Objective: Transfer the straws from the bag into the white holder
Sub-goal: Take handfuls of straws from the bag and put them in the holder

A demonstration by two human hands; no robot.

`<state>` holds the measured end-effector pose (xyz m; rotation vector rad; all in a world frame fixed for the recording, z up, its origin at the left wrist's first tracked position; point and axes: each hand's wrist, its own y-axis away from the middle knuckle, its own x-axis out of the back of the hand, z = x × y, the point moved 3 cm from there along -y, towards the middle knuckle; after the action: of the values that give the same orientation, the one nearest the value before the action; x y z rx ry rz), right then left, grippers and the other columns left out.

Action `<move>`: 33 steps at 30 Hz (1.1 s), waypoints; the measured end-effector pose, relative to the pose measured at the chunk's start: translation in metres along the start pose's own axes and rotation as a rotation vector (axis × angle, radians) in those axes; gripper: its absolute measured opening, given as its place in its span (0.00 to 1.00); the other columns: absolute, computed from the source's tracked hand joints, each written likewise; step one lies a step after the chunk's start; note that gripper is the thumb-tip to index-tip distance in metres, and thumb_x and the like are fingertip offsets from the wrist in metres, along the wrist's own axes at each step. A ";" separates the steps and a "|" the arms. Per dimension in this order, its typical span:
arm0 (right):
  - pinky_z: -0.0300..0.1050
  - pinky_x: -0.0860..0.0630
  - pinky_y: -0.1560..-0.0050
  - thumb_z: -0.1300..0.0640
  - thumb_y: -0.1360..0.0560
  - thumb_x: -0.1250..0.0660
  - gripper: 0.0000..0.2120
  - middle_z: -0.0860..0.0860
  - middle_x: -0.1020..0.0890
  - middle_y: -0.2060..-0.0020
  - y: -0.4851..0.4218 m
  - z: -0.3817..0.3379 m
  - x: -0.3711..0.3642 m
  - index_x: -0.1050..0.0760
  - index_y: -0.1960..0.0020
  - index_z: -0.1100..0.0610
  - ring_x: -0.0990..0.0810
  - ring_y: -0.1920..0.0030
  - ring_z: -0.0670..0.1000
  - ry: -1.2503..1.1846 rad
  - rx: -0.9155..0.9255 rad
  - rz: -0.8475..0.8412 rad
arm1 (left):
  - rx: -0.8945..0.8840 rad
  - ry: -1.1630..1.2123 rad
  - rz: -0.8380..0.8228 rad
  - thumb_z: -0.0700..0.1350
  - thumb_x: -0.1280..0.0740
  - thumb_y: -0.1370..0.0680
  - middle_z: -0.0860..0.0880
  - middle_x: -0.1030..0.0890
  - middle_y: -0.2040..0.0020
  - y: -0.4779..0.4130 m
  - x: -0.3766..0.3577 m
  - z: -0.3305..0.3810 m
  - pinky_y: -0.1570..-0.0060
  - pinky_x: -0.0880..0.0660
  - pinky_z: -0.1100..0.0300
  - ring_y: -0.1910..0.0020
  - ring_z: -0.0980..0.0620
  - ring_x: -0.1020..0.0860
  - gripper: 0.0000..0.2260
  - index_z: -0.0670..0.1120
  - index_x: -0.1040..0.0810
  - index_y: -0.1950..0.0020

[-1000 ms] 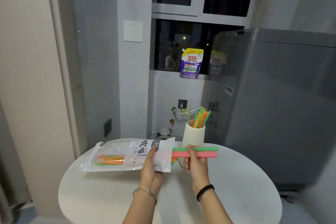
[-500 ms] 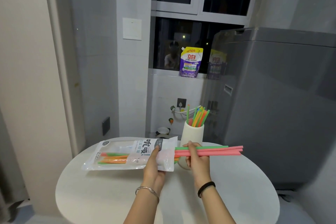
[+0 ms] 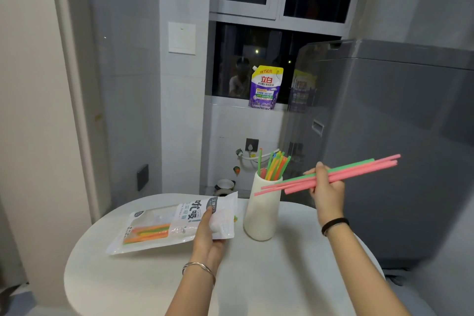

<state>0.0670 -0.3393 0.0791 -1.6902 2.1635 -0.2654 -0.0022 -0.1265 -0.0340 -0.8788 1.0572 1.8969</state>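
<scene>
We see our right grip (image 3: 327, 190) clutching four straws (image 3: 364, 171), three pink and one green, right of centre beside the one white holder (image 3: 260, 215), our left grip (image 3: 207, 236) holding the one bag (image 3: 159, 218) lower left.

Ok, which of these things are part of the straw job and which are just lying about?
Job: bag, held by left hand; pink and green straws in right hand; white holder with other straws standing in it.
Lying about: purple detergent pouch on the sill; grey appliance; wall switch.
</scene>
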 end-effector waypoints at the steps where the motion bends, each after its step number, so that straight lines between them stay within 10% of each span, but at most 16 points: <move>1: 0.33 0.34 0.76 0.54 0.21 0.41 0.17 0.44 0.27 0.79 -0.006 -0.005 0.000 0.25 0.67 0.57 0.31 0.79 0.40 0.017 0.028 -0.006 | 0.002 0.003 0.001 0.39 0.33 0.23 0.43 0.22 0.37 -0.001 0.000 -0.002 0.47 0.23 0.46 0.49 0.45 0.22 0.22 0.43 0.29 0.29; 11: 0.30 0.27 0.72 0.51 0.21 0.41 0.18 0.53 0.23 0.69 -0.043 -0.025 -0.023 0.23 0.59 0.65 0.24 0.69 0.47 0.249 0.220 -0.113 | 0.007 -0.008 0.001 0.39 0.34 0.23 0.45 0.20 0.48 0.000 -0.001 -0.003 0.64 0.21 0.46 0.56 0.47 0.21 0.19 0.44 0.28 0.31; 16: 0.43 0.28 0.69 0.48 0.21 0.42 0.19 0.50 0.25 0.73 -0.055 -0.025 -0.037 0.24 0.62 0.61 0.25 0.71 0.49 0.452 0.278 -0.215 | 0.000 -0.046 -0.011 0.40 0.33 0.23 0.47 0.19 0.53 -0.003 0.002 -0.001 0.49 0.23 0.46 0.57 0.47 0.21 0.20 0.43 0.28 0.31; 20: 0.50 0.22 0.66 0.47 0.22 0.42 0.20 0.60 0.20 0.68 -0.057 -0.020 -0.050 0.24 0.61 0.61 0.20 0.67 0.58 0.551 0.262 -0.316 | -0.022 -0.045 -0.015 0.39 0.33 0.23 0.47 0.19 0.52 -0.001 0.001 0.000 0.61 0.20 0.47 0.56 0.47 0.21 0.20 0.43 0.28 0.31; 33: 0.49 0.19 0.55 0.42 0.28 0.32 0.12 0.50 0.16 0.60 -0.065 0.006 -0.073 0.21 0.56 0.51 0.18 0.58 0.50 0.826 0.163 -0.534 | -0.045 -0.047 -0.004 0.40 0.34 0.22 0.46 0.20 0.50 -0.003 0.001 0.004 0.52 0.22 0.46 0.56 0.47 0.21 0.20 0.44 0.29 0.30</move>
<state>0.1425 -0.2851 0.1116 -2.2849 2.0041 -1.4596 -0.0005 -0.1220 -0.0344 -0.8570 0.9877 1.9347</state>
